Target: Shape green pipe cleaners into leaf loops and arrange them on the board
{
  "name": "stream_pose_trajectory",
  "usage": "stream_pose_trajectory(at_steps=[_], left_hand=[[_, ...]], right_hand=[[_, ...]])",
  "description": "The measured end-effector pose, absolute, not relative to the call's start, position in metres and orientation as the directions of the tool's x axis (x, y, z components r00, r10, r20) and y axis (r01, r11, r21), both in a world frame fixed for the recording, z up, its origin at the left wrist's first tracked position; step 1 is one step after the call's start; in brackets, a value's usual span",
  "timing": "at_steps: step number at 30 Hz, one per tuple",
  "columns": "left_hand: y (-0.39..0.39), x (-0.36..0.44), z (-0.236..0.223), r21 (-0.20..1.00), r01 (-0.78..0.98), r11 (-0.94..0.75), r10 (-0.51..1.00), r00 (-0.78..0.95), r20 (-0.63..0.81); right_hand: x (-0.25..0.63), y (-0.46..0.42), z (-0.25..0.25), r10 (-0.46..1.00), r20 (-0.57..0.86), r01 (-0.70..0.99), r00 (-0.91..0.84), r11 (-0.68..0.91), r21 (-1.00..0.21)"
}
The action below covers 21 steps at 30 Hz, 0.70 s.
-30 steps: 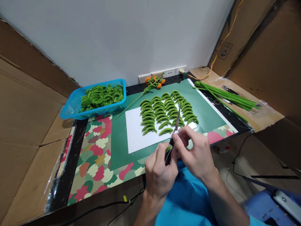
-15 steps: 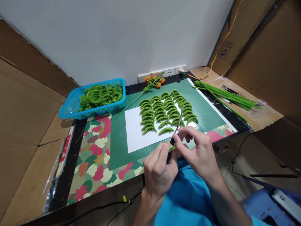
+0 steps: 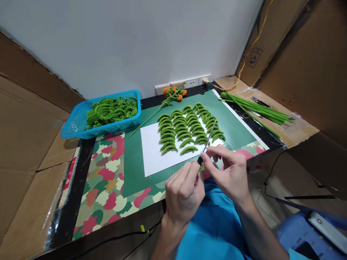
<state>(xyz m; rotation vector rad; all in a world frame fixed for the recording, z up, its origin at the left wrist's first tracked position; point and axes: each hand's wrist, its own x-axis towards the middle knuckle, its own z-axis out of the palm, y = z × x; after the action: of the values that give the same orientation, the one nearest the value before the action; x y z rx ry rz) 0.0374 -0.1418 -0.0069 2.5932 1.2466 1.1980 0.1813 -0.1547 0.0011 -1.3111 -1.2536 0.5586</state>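
Note:
A slim pointed metal tool (image 3: 209, 135) with a dark handle slants up from between my hands; its kind is unclear. My left hand (image 3: 184, 186) is closed around the handle end, and a short green fuzzy piece (image 3: 201, 168) pokes out beside its fingertips. My right hand (image 3: 227, 168) is pinched, thumb and index finger meeting against the tool; what lies between them is hidden. Beyond my hands, rows of curved green fuzzy pieces (image 3: 167, 134) lie on white paper (image 3: 151, 159).
A blue basket (image 3: 108, 131) of green fuzzy pieces stands on the left. Orange flowers on a green stem (image 3: 175, 94) lie at the back. Green pipe cleaners (image 3: 255, 106) and a small dark tool (image 3: 260, 102) rest on the right. A green mat (image 3: 233, 122) covers the table.
The whole scene has shifted slightly left in view. The tool's tip leans a little further right, and both hands stay close together in nearly the same pose.

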Motion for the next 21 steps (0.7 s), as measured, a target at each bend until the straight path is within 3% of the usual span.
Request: stream_pose_trajectory(at_steps=[10,21], left_hand=[[-0.149,0.045,-0.011,0.315,0.680,-0.663,0.683,0.377,0.625],[-0.149,0.049,-0.015,0.351,0.696,-0.626,0.698,0.298,0.651]], right_hand=[[0.183,-0.156,-0.009,0.810,0.501,0.543,0.306,0.284,-0.790],[0.173,-0.148,-0.024,0.790,0.531,0.562,0.307,0.300,-0.771]])
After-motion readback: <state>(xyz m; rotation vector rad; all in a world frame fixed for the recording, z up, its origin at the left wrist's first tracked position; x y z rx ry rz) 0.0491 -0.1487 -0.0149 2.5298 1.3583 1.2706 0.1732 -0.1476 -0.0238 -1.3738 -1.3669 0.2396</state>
